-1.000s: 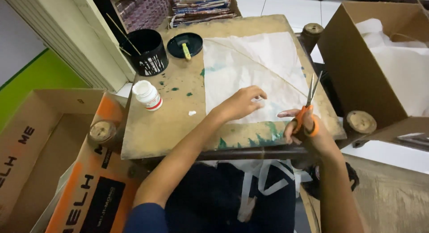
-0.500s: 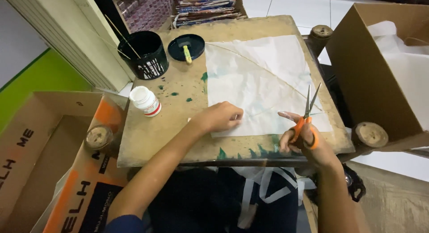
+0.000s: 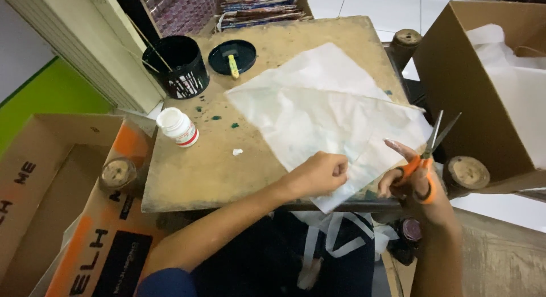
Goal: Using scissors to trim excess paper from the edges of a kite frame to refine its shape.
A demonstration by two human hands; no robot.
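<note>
Meanwhile, left hand [image 3: 318, 173] curled, pinching thin white paper sheet [image 3: 324, 112] on worn wooden table [image 3: 199, 166], right hand [image 3: 410, 180] gripping orange-handled scissors [image 3: 429, 149], blades parted

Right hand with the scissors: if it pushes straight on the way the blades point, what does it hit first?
Probably the cardboard box wall beyond the open scissors in the right hand; depth unclear.
</note>
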